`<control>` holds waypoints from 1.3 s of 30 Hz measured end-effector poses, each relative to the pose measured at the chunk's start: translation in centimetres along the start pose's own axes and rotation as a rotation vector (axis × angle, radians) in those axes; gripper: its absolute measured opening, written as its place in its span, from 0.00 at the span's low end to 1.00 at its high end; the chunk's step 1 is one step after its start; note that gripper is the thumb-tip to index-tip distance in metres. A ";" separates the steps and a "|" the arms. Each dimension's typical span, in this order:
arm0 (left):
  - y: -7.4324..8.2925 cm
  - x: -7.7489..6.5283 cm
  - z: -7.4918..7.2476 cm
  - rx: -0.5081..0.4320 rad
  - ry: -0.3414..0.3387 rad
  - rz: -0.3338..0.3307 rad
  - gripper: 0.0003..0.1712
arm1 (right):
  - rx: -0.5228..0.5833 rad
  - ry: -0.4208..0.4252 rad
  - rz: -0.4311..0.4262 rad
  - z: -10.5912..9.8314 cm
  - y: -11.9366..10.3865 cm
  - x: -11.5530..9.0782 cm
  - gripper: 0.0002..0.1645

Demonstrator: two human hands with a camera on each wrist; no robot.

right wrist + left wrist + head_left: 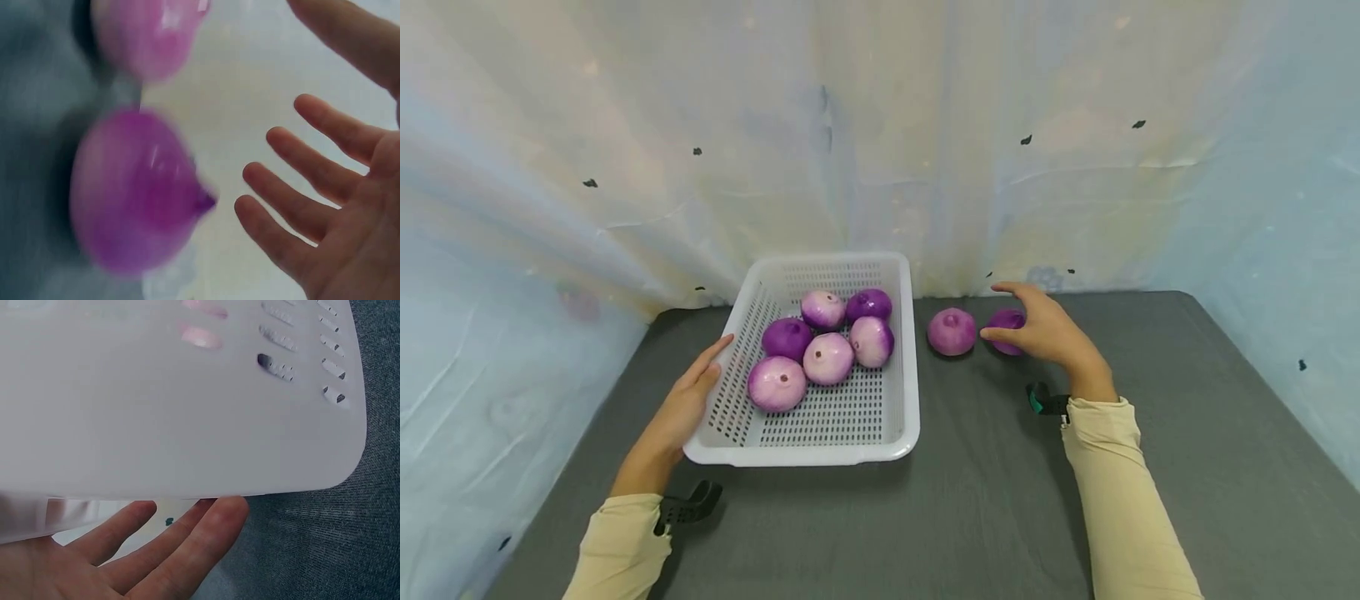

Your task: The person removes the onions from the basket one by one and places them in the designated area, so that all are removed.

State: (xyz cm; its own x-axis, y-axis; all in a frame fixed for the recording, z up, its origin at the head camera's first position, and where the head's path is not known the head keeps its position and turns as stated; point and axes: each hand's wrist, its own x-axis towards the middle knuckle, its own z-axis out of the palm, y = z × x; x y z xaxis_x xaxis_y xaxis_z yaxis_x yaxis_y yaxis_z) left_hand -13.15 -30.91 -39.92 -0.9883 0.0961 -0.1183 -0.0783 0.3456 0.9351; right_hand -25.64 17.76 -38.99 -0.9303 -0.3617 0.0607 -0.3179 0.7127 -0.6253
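A white slotted plastic basket (802, 456) holds several purple-and-white onions (828, 358). At the basket's left side is my left hand (679, 410). In the left wrist view its fingers (209, 528) extend loosely at the basket's edge and seem to touch it. My right hand (1047, 327) hovers over a dark purple onion (1006, 320), thumb and fingers spread wide. The right wrist view shows that onion (134, 194) with its pointed tip towards the fingers, a gap between them. To its left sits a paler purple onion (952, 331).
A dark grey cloth (985, 500) covers the table. Pale sheeting (880, 150) hangs behind the table and along both sides, close to the basket's far end. Black wrist devices (691, 505) are worn at both wrists.
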 end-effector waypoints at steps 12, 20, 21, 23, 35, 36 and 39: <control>-0.6 -0.3 0.6 -0.020 0.008 0.013 0.31 | 0.062 -0.018 -0.248 4.4 -6.2 0.4 0.37; -0.5 0.0 0.6 -0.013 0.011 0.007 0.31 | 0.030 -0.072 -0.343 5.8 -8.8 1.6 0.34; -0.5 -0.1 0.5 -0.010 0.012 0.008 0.31 | 0.007 -0.093 -0.350 6.0 -9.2 1.9 0.34; -0.7 -0.2 0.4 -0.004 0.013 0.008 0.31 | -0.044 -0.138 -0.369 6.3 -10.2 2.8 0.33; -0.2 -0.1 0.2 0.012 0.007 0.000 0.31 | -0.311 -0.245 -0.316 8.6 -12.1 7.8 0.33; -0.1 -0.1 0.2 0.019 0.010 0.000 0.30 | -0.329 -0.246 -0.318 8.8 -12.1 8.1 0.33; 0.1 0.1 0.3 0.030 0.023 0.004 0.30 | -0.377 -0.242 -0.331 9.3 -12.1 8.4 0.36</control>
State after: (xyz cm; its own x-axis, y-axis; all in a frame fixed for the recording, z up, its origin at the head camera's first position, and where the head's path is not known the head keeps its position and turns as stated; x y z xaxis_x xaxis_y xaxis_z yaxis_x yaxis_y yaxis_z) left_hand -13.21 -30.55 -39.98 -0.9914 0.0763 -0.1066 -0.0708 0.3730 0.9251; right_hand -27.93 0.48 -38.19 -0.7153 -0.6988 -0.0015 -0.6707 0.6872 -0.2792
